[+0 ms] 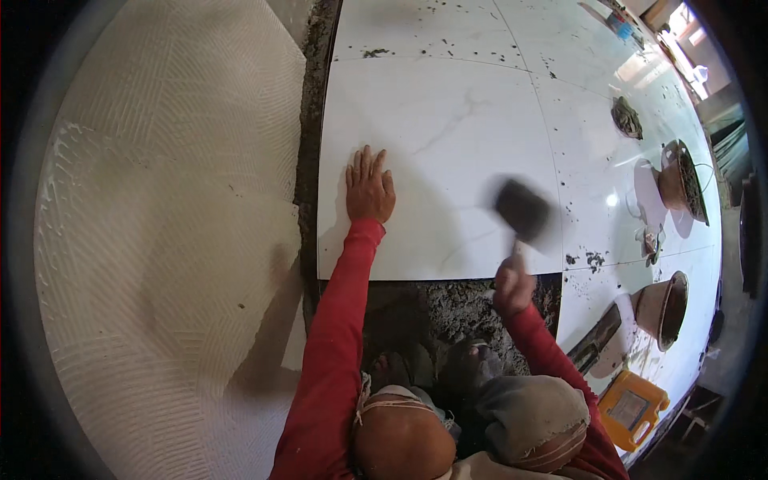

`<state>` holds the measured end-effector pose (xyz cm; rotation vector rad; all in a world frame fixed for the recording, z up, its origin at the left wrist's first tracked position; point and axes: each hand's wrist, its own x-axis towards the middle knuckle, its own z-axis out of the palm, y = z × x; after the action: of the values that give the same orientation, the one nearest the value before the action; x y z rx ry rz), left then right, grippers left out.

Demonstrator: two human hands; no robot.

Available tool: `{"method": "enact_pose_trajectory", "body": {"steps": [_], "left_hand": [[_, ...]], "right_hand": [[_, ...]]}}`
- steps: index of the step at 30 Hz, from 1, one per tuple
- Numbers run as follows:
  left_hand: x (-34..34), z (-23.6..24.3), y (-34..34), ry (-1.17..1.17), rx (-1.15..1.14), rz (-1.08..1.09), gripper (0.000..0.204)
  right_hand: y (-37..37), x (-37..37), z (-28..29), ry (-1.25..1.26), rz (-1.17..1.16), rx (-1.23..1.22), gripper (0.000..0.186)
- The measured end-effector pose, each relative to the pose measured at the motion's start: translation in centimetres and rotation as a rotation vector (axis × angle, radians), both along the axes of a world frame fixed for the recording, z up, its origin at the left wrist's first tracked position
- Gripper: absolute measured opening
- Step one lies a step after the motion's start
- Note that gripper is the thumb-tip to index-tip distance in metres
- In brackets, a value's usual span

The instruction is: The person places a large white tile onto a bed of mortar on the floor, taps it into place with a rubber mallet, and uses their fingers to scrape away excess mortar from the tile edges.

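A large white floor tile (432,144) with faint grey veining lies in front of me. My left hand (370,188) rests flat on its left part, fingers stretched out and pointing away from me. My right hand (514,284) is wrapped round the handle of a mallet (522,208). The mallet's dark head is smeared by motion over the right part of the tile; whether it touches the surface cannot be told. Dark wet mortar (472,312) shows along the tile's near edge, around my feet.
Ridged cream wall tiling (176,240) runs along the left. On the right-hand tiles stand a pan of mortar (684,182), a second pan (664,310), a crumpled rag (626,118), a dark long tool (596,340) and a yellow case (632,408). Mortar crumbs (592,260) dot the joints.
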<state>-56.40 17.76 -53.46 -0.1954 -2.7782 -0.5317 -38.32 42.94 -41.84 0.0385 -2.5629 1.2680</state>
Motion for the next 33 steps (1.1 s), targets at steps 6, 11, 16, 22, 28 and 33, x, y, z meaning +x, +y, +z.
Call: {"method": "enact_pose_trajectory", "body": {"steps": [6,11,16,22,28,33], "left_hand": [[0.5,-0.1,0.4,-0.012,-0.012,0.003,0.043],[0.0,-0.1,0.2,-0.035,-0.005,0.016,0.043],[-0.2,-0.2,0.5,0.034,-0.002,0.043,0.043],[-1.7,0.0,-1.3,0.001,-0.026,-0.056,0.049],[-3.5,-0.4,-2.8,-0.076,-0.156,0.004,0.055],[-3.4,-0.2,-2.7,-0.081,-0.123,0.006,0.057]], "right_hand": [[0.5,-1.3,0.0,-0.199,-0.087,0.029,0.027],[-0.9,-2.3,0.1,0.054,0.097,-0.057,0.028],[-1.5,-2.9,0.6,-0.177,-0.036,0.109,0.027],[-1.3,-3.0,-0.8,0.196,0.110,-0.079,0.028],[-0.2,-3.4,-0.6,-0.256,0.011,0.140,0.030],[-2.0,-5.6,0.7,-0.107,0.003,-0.064,0.029]]}}
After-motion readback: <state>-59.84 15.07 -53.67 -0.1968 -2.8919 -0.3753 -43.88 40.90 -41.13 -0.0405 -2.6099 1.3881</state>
